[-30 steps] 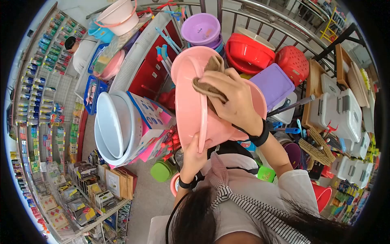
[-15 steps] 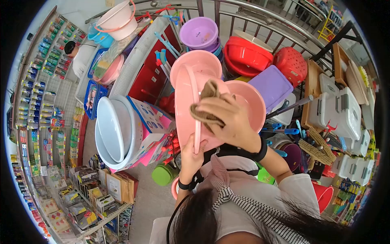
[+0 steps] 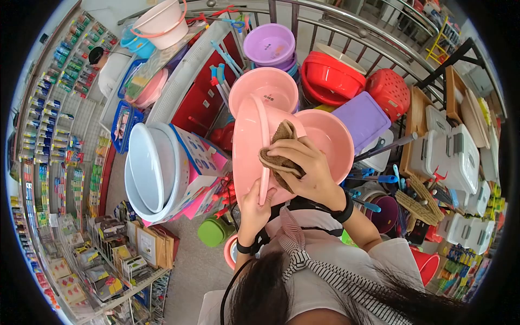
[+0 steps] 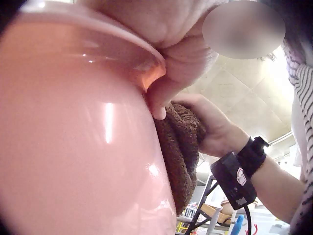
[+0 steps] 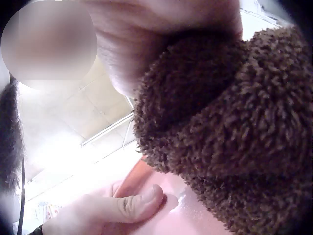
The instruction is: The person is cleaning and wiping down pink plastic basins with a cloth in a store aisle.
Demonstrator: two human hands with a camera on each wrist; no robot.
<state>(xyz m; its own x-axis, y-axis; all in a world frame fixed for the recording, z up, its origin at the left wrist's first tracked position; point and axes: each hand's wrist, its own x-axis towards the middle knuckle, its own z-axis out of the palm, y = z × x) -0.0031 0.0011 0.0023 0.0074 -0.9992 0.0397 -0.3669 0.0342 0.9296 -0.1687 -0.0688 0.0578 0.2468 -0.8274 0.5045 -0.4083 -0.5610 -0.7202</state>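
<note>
A pink plastic basin (image 3: 248, 149) is held tipped up on its side in front of the body. My left hand (image 3: 254, 214) grips its lower rim, and the thumb presses on the outer wall in the right wrist view. In my right hand (image 3: 313, 170) is a bunched brown cloth (image 3: 284, 162), held against the outside of the basin close to the rim. The fluffy pile of the cloth (image 5: 239, 122) fills much of the right wrist view. Seen from the left wrist, the cloth lies along the shiny basin wall (image 4: 88, 142).
Two more pink basins (image 3: 271, 89) (image 3: 335, 143) stand just beyond the held one. Pale blue tubs (image 3: 142, 179) are at the left, red basins (image 3: 327, 81) and a purple lid (image 3: 362, 122) at the back right. Lidded storage boxes (image 3: 455, 157) line the right side; a green stool (image 3: 214, 231) is below.
The held basin has come slightly lower, showing more of the pink basins behind. My right hand and the cloth have shifted down along its outer wall. The left hand keeps its grip.
</note>
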